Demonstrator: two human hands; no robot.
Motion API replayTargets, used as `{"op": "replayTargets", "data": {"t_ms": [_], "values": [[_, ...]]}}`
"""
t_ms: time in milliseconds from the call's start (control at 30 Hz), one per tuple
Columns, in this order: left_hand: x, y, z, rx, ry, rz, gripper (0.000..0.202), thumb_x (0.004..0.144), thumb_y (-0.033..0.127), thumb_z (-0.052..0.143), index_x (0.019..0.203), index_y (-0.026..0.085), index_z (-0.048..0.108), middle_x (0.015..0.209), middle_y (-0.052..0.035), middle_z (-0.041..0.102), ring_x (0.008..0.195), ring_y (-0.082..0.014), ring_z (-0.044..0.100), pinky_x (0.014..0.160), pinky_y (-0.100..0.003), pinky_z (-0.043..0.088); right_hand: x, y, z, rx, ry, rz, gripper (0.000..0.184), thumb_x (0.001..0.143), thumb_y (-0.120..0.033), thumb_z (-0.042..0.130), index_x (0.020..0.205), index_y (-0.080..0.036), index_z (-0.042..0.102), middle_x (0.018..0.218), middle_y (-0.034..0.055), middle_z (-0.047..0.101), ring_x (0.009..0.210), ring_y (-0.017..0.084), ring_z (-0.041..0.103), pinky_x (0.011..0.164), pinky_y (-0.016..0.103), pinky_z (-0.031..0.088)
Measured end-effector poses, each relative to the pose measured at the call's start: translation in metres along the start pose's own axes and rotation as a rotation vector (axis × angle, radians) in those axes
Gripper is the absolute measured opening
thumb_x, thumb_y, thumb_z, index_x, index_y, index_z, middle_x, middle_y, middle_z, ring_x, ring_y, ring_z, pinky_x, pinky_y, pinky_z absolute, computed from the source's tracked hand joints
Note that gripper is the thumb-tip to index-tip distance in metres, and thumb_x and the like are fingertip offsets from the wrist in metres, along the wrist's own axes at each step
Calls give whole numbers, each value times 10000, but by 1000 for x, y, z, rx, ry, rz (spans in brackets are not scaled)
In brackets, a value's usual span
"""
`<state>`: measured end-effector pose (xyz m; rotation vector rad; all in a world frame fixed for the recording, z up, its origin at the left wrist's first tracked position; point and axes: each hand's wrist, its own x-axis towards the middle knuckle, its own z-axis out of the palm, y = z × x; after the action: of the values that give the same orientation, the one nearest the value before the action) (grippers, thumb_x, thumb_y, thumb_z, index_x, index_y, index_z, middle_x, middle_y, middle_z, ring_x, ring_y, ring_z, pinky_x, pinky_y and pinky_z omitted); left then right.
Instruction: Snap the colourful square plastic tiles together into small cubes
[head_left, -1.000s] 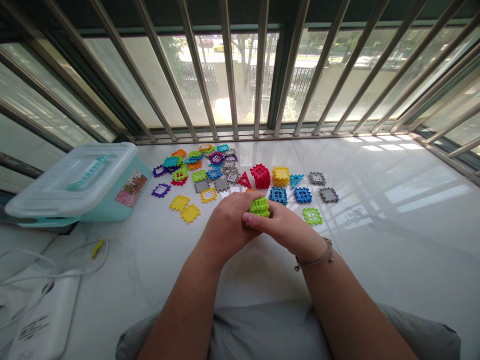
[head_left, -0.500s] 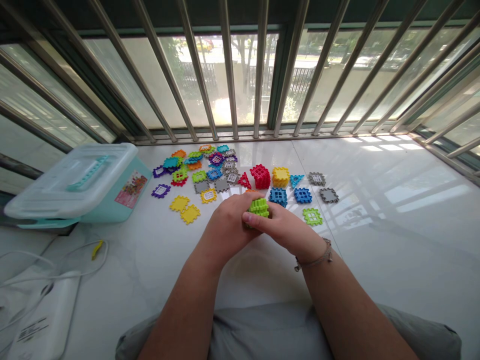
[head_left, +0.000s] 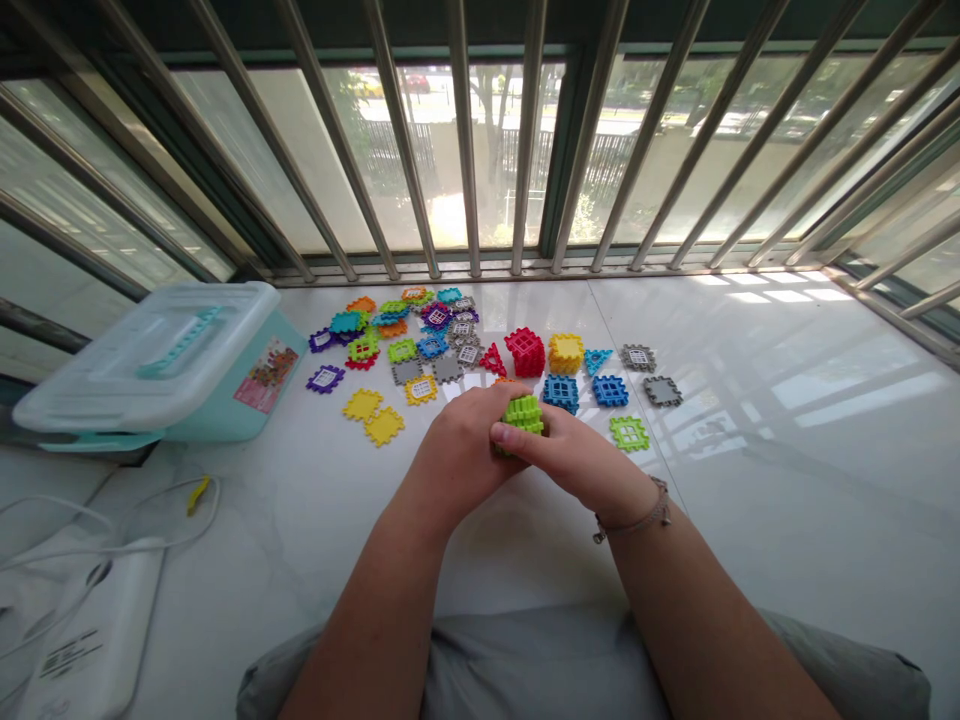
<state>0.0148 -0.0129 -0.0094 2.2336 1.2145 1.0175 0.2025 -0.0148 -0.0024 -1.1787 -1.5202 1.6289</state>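
Observation:
Both my hands meet over the white surface and grip a lime green cube (head_left: 523, 414) built of toothed plastic tiles. My left hand (head_left: 461, 450) wraps its left side with curled fingers. My right hand (head_left: 574, 462) presses it from the right, thumb laid along its near edge. Just beyond stand a red cube (head_left: 524, 351) and a yellow cube (head_left: 565, 352). Two blue tiles (head_left: 585, 391) lie flat behind my hands. A green tile (head_left: 628, 432) lies right of my right hand.
Several loose coloured tiles (head_left: 405, 335) are scattered at the back left, with two yellow ones (head_left: 373, 415) nearer. A teal storage box with a clear lid (head_left: 161, 363) stands at the left. A white device and cables (head_left: 90, 610) lie at the bottom left. Metal window bars (head_left: 465, 140) close off the far edge.
The hands and the green cube stay put, still clasped together. The view has shifted very slightly.

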Motion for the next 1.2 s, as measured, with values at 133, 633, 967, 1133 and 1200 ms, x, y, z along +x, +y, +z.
{"op": "replayTargets", "data": {"t_ms": [133, 633, 967, 1133, 1200], "values": [[0, 0, 0, 18, 3, 8, 506, 860, 212, 865, 1337, 262, 704, 1235, -57, 835, 1113, -281, 777, 1000, -406, 593, 0, 0, 0, -8, 6, -1, 537, 937, -699, 830, 1252, -265, 822, 1249, 35, 852, 1210, 288, 766, 1055, 384, 597], [1, 1, 1, -11, 86, 82, 667, 970, 246, 829, 1580, 284, 560, 1530, -107, 734, 1381, -287, 724, 1175, -449, 587, -3, -13, 0, 109, 250, -87, 525, 882, -677, 877, 1102, -208, 792, 1003, 56, 814, 917, 237, 749, 808, 335, 599], [0, -1, 2, 40, 125, 97, 471, 1069, 305, 725, 1514, 256, 576, 1420, -116, 766, 1263, -265, 775, 1090, -445, 639, 5, -4, -5, 222, 695, -214, 657, 884, -827, 772, 1155, -228, 777, 1101, 97, 840, 753, 194, 721, 756, 367, 614], [1, 1, 1, 38, 133, 111, 414, 1070, 279, 719, 1466, 249, 603, 1404, -106, 771, 1251, -250, 773, 1081, -423, 636, 7, -2, -7, 183, 714, -218, 749, 892, -900, 691, 1178, -213, 778, 979, 99, 826, 753, 212, 726, 710, 356, 584], [1, 2, 1, 30, 128, 95, 411, 1068, 285, 722, 1463, 251, 612, 1384, -102, 778, 1228, -248, 778, 1068, -420, 637, 6, -4, -5, 230, 710, -201, 695, 891, -842, 750, 1187, -212, 770, 1042, 102, 832, 739, 195, 704, 703, 350, 575]]}}
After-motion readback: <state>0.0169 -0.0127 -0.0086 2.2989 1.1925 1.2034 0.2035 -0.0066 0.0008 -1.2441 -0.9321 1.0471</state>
